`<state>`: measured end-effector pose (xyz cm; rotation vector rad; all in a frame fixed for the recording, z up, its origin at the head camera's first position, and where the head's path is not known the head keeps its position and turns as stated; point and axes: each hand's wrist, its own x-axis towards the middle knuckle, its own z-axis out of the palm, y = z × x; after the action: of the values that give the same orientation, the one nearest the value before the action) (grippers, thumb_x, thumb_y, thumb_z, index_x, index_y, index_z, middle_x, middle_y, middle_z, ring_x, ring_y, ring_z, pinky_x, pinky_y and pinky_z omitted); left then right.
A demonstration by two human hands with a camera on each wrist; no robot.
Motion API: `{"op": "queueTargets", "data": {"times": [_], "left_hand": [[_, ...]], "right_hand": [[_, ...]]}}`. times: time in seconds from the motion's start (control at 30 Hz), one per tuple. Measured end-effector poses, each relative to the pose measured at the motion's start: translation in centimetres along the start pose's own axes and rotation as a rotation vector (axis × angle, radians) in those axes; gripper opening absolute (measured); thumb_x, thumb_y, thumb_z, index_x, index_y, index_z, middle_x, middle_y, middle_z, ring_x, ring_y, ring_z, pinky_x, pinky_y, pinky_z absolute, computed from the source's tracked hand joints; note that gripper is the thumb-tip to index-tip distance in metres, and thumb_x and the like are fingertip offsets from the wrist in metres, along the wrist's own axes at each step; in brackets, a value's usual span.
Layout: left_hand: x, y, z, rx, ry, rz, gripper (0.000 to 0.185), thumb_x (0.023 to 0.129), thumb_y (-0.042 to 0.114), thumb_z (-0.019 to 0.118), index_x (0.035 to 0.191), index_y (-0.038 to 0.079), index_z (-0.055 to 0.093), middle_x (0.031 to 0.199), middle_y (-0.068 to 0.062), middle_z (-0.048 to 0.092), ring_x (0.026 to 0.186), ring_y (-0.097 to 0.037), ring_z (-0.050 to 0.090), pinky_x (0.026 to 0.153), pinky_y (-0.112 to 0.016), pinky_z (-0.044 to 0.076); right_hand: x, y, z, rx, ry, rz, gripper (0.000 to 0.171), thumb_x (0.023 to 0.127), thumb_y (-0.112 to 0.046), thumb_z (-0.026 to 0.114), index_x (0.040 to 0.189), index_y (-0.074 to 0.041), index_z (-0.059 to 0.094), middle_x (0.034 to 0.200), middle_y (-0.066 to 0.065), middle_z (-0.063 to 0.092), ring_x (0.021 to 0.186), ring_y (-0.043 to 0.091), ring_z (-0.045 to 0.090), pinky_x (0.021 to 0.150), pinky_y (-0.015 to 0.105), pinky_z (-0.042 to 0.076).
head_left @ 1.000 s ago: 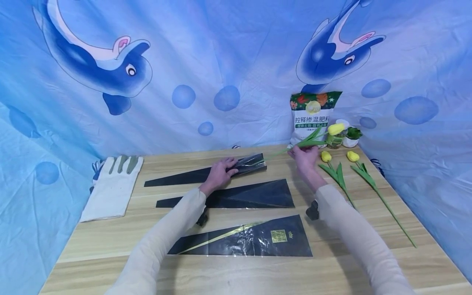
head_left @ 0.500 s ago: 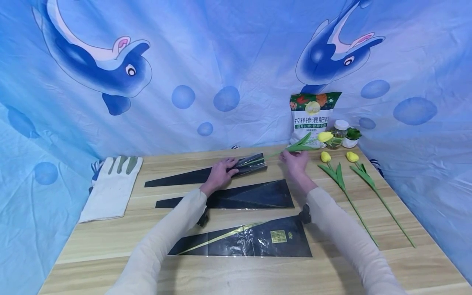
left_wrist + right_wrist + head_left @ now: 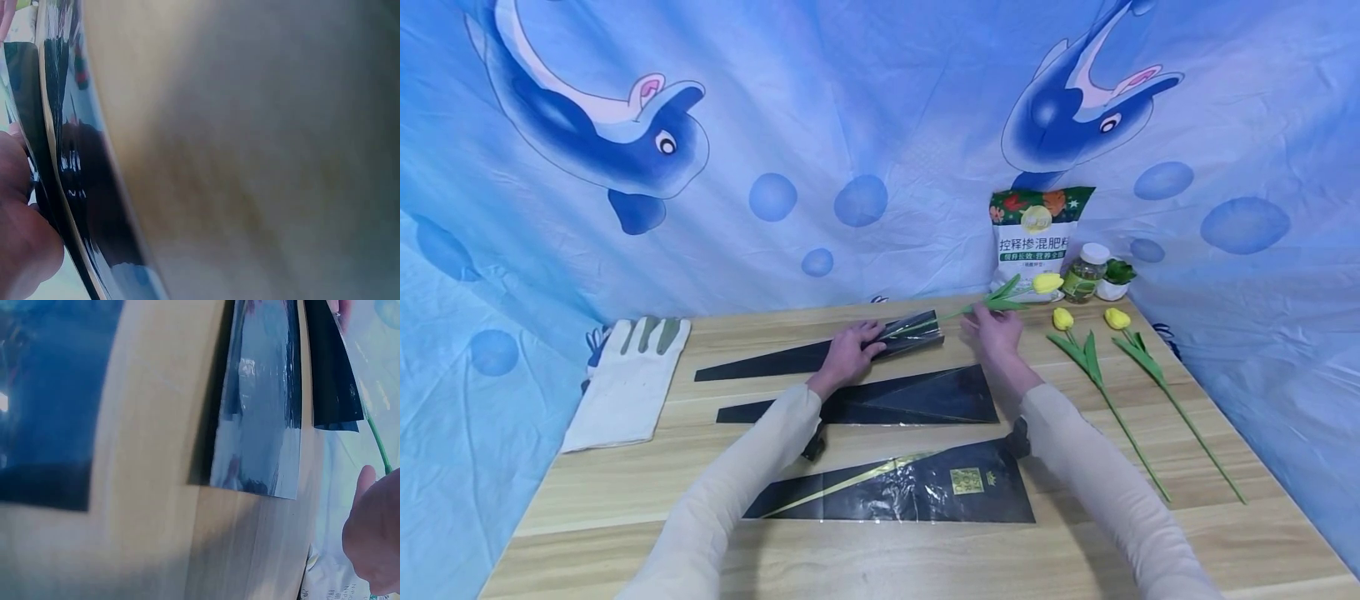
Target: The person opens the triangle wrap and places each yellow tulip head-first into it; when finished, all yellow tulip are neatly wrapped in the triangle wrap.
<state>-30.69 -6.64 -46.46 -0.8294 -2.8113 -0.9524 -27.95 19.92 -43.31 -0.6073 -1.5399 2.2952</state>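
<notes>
My left hand (image 3: 850, 350) grips the wide mouth of the farthest black cone-shaped flower sleeve (image 3: 805, 357) on the wooden table (image 3: 880, 542). Part of that hand (image 3: 22, 244) shows beside the glossy black film (image 3: 69, 187) in the left wrist view. My right hand (image 3: 992, 327) pinches the green stem of a yellow tulip (image 3: 1047, 282), and the stem's lower end runs into the sleeve's mouth. The same green stem (image 3: 377, 440) passes by the sleeve's edge in the right wrist view. Two more yellow tulips (image 3: 1063, 318) (image 3: 1117, 317) lie at the right.
Two other black sleeves (image 3: 910, 397) (image 3: 917, 492) lie nearer to me. A white work glove (image 3: 628, 379) rests at the left edge. A fertiliser bag (image 3: 1033, 237), a small jar (image 3: 1086, 271) and a tiny potted plant (image 3: 1116, 277) stand at the back right, before a blue dolphin backdrop.
My right hand has moved left and lower with the tulip, sliding its stem further into the sleeve's mouth. The left hand has kept its hold on the sleeve.
</notes>
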Motion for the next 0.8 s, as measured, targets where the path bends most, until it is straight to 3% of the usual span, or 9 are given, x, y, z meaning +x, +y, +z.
{"op": "queueTargets", "data": {"times": [0.2, 0.37, 0.6, 0.8], "left_hand": [[0.13, -0.11, 0.19, 0.007, -0.003, -0.002, 0.046, 0.100, 0.023, 0.063, 0.142, 0.005, 0.055, 0.147, -0.018, 0.049, 0.138, -0.037, 0.042, 0.112, -0.049, 0.034], [0.08, -0.09, 0.21, 0.002, 0.009, 0.010, 0.046, 0.100, 0.021, 0.064, 0.141, 0.003, 0.055, 0.146, -0.019, 0.050, 0.136, -0.038, 0.043, 0.112, -0.050, 0.035], [0.10, -0.04, 0.13, 0.009, 0.013, 0.019, 0.046, 0.100, 0.021, 0.064, 0.140, 0.002, 0.056, 0.145, -0.019, 0.051, 0.136, -0.038, 0.043, 0.111, -0.050, 0.035], [-0.04, -0.01, 0.17, 0.007, 0.017, 0.018, 0.046, 0.099, 0.021, 0.065, 0.141, 0.002, 0.055, 0.145, -0.019, 0.050, 0.136, -0.038, 0.044, 0.111, -0.050, 0.035]], "right_hand": [[-0.17, -0.13, -0.17, -0.016, -0.022, 0.009, 0.039, 0.103, -0.020, 0.059, 0.132, 0.005, 0.051, 0.118, 0.027, 0.062, 0.100, 0.031, 0.070, 0.082, 0.038, 0.059], [-0.48, -0.25, -0.32, -0.044, -0.043, 0.045, 0.043, 0.103, -0.018, 0.058, 0.139, 0.001, 0.047, 0.119, 0.027, 0.062, 0.103, 0.035, 0.069, 0.086, 0.045, 0.057], [-0.46, 0.17, -0.29, 0.001, -0.040, 0.030, 0.048, 0.100, -0.010, 0.061, 0.141, -0.004, 0.036, 0.117, 0.027, 0.063, 0.096, 0.031, 0.072, 0.080, 0.035, 0.059], [-0.47, 0.43, -0.60, -0.012, -0.038, 0.051, 0.050, 0.099, -0.011, 0.063, 0.142, -0.004, 0.037, 0.121, 0.025, 0.062, 0.106, 0.035, 0.068, 0.085, 0.039, 0.058]]}}
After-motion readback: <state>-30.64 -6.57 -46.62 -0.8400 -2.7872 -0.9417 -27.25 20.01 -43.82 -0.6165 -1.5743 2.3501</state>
